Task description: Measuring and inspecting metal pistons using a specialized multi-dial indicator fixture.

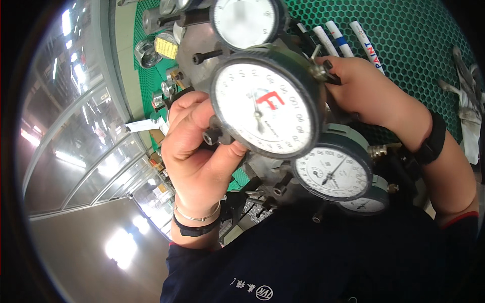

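Note:
A large round dial gauge (266, 106) with a white face and dark rim fills the middle of the view, lifted close to the camera. My left hand (194, 156) grips it from the left, thumb and fingers around a small black knob (212, 135) at its edge. My right hand (366, 91) holds its upper right rim, fingertips on a small stem there. Below it sit two more dial gauges (331, 171) (368, 203) on a metal fixture. Another dial gauge (245, 20) stands above.
A green honeycomb mat (414, 40) covers the bench. Several white paint markers (348, 38) lie on it at the top. Grey gloves (470, 111) lie at the far right. Metal rings and small parts (156, 48) sit at the upper left. Shiny floor shows at the left.

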Available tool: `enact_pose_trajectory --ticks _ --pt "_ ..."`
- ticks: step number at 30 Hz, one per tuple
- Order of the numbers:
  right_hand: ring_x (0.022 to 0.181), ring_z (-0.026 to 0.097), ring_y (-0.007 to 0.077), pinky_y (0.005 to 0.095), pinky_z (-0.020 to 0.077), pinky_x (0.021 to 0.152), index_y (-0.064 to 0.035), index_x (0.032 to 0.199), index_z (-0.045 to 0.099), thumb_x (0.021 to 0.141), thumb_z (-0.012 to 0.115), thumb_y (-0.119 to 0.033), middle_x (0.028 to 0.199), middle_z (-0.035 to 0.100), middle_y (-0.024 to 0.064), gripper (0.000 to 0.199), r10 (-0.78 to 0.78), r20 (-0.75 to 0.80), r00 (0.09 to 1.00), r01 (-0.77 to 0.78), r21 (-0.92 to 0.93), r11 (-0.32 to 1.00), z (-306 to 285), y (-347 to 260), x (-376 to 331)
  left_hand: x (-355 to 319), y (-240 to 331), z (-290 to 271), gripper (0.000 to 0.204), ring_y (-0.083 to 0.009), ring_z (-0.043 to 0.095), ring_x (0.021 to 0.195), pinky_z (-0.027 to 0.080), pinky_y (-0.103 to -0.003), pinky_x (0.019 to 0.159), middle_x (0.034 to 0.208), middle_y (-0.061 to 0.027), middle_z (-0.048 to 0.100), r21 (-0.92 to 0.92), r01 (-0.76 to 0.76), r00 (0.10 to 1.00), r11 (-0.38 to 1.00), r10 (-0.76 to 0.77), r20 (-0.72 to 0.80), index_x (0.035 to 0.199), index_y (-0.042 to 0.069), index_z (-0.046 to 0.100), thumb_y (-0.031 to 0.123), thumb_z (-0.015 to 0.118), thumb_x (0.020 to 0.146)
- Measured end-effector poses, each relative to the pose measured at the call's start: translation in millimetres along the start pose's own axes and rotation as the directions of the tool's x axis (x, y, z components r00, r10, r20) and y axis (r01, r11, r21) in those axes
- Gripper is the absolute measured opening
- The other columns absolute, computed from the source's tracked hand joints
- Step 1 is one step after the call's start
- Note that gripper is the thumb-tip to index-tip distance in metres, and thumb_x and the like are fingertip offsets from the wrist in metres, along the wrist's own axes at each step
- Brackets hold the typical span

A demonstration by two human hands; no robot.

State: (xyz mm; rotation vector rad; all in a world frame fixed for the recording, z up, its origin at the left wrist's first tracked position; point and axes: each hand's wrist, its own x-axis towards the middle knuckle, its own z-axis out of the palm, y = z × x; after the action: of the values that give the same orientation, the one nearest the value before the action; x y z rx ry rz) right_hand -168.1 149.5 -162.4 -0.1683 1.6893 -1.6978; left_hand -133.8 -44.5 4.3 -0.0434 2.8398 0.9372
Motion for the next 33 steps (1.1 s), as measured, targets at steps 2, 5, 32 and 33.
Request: enact_pose_trajectory --ticks 2,5,32,33 --pt "0.061 0.062 0.0284 0.0371 0.0497 0.056 -0.0023 0.104 0.061 0.087 0.062 -0.014 0.069 0.062 0.0166 0.021 0.088 0.034 0.996 -0.089 0.036 0.995 -1.9 -3.5 -1.8 -0.8 1.0 -0.3 0.049 -0.0252 0.052 0.098 0.041 -0.036 0.088 0.093 -0.0038 0.065 -0.011 0.016 1.0 1.0 -0.016 0.017 0.108 0.0 0.067 0.005 0.08 0.061" --pt "0.054 0.061 0.0254 0.0362 0.0472 0.05 -0.0022 0.102 0.061 0.087 0.062 -0.014 0.064 0.06 0.0148 0.019 -0.167 -0.027 0.986 0.168 0.014 0.986 3.4 12.0 2.3 -1.2 -2.1 -2.5 0.049 -0.025 0.052 0.097 0.041 -0.036 0.087 0.093 -0.0038 0.064 0.025 -0.035 0.999 0.999 0.034 0.037 0.107 0.0 0.067 0.005 0.08 0.06" --pt "0.055 0.062 0.0259 0.0375 0.0498 0.057 0.0004 0.102 0.061 0.092 0.055 -0.019 0.063 0.058 0.0151 0.023 -0.383 -0.264 0.885 0.293 -0.324 0.899 -14.1 18.2 -6.2 0.8 0.2 1.7 0.049 -0.0247 0.052 0.095 0.041 -0.035 0.086 0.092 -0.0042 0.064 -0.005 -0.052 0.998 0.999 0.052 0.026 0.106 0.001 0.067 0.003 0.078 0.059" --pt "0.058 0.059 0.0249 0.0367 0.0464 0.057 0.0019 0.093 0.062 0.094 0.054 -0.025 0.065 0.057 0.015 0.028 -0.182 -0.253 0.95 0.139 -0.179 0.974 -26.1 -3.1 -17.1 -1.1 1.1 0.4 0.049 -0.0247 0.052 0.095 0.041 -0.035 0.086 0.092 -0.0042 0.064 -0.003 -0.047 0.999 0.999 0.047 0.023 0.106 0.001 0.067 0.003 0.078 0.059"
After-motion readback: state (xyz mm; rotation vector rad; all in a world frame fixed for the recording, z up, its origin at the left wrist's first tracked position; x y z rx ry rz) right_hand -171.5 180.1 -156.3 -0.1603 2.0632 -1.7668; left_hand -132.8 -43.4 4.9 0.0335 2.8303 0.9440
